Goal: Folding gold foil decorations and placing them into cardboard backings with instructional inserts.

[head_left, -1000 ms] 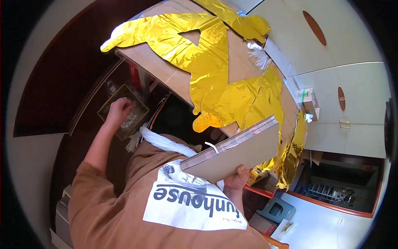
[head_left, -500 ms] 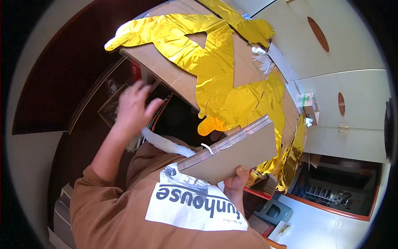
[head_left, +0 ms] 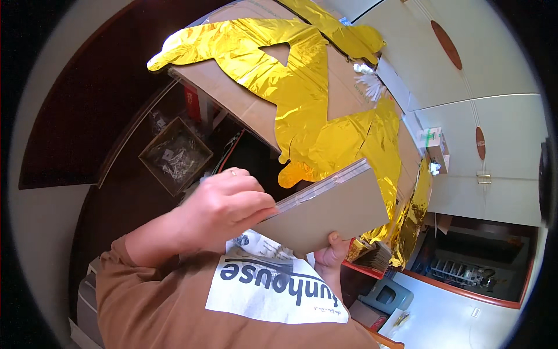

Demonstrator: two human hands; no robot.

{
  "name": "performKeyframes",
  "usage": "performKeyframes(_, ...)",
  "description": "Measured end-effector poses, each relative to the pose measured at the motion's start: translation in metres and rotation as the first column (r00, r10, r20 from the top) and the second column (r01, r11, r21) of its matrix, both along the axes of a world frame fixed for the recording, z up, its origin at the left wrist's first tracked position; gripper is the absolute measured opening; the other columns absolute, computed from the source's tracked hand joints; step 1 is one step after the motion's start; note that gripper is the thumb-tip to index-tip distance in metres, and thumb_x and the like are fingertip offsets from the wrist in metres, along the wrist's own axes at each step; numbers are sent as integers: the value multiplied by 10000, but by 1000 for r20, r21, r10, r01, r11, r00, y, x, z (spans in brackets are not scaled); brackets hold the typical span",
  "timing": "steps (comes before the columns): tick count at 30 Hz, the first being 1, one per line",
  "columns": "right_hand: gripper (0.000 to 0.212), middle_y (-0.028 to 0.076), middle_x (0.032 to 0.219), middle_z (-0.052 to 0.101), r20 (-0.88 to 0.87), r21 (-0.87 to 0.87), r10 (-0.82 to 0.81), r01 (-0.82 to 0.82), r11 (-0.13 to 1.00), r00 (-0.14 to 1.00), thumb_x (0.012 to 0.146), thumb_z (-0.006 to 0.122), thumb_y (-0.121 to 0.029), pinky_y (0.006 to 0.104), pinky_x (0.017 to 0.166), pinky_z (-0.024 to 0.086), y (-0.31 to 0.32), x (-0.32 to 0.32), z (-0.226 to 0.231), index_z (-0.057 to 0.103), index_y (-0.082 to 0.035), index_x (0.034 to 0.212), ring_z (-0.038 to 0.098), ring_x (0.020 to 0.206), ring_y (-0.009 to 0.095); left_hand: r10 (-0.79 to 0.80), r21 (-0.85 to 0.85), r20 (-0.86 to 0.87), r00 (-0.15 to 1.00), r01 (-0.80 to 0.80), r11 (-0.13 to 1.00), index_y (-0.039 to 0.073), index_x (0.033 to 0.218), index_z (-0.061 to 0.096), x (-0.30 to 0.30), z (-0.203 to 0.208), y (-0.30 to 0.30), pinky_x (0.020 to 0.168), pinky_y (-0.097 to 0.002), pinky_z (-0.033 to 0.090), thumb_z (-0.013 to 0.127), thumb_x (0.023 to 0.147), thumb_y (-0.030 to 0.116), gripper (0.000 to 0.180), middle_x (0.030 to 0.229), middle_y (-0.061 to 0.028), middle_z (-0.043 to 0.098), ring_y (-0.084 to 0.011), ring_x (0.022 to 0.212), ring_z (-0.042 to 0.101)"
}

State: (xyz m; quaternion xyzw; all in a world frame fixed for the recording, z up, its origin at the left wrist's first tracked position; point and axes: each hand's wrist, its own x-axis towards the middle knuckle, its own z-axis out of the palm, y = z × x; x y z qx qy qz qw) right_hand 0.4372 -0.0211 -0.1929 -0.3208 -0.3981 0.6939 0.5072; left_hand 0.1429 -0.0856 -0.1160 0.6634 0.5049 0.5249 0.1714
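A thick stack of flat grey-brown cardboard sheets, with clear shiny film along its layered upper edge, is held tilted in front of my chest. My right hand grips its lower right side, thumb on the near face, other fingers mostly hidden. My left hand is closed in a pinch at the stack's upper left corner; its fingertips hide whatever they hold. Beyond the stack, a large flat gold foil balloon lies spread over a cardboard-covered table.
A box of clear plastic scraps stands low at the left. Pale cabinets line the right, with a small carton beside them. White strips lie at the table's far edge. A grey-blue stool is lower right.
My left hand has come down and right from the air at the left to the stack's edge, its fingers closing. The white strip on that edge no longer shows. The right hand keeps its grip.
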Motion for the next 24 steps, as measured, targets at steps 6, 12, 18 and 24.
performKeyframes(6,590,109,1204,654,-64,-29,33,-35,999,997,791,809,-179,411,973,519,1,11,5,556,-32,1303,648,1096,263,242,-593,-315,917,-390,704,-4,895,742,-95,-105,-11,827,-439,522,658,785,-14,139,923,-203,675,-394,940,652)
performKeyframes(12,593,117,1209,653,-104,-76,11,-19,997,994,794,794,-122,406,978,513,2,9,3,548,-23,1324,647,1100,267,499,-368,-591,633,-763,531,25,1278,602,-108,-266,-25,927,-460,530,759,809,86,498,1360,-246,536,-386,1089,647)
performKeyframes(18,539,108,1198,653,-30,-34,32,-33,999,999,800,780,-119,397,976,504,4,5,4,574,-24,1289,643,1087,255,170,-279,120,978,-131,951,-9,961,713,-15,-41,24,670,-369,542,764,818,53,165,794,-112,679,-283,755,674)
performKeyframes(24,442,90,1139,663,200,181,-128,92,979,971,810,757,-134,389,979,481,-7,-3,16,617,-25,1215,639,1049,240,142,38,-37,989,-141,989,-12,977,702,43,-9,29,645,-364,563,757,802,5,183,846,-144,674,-289,729,679)
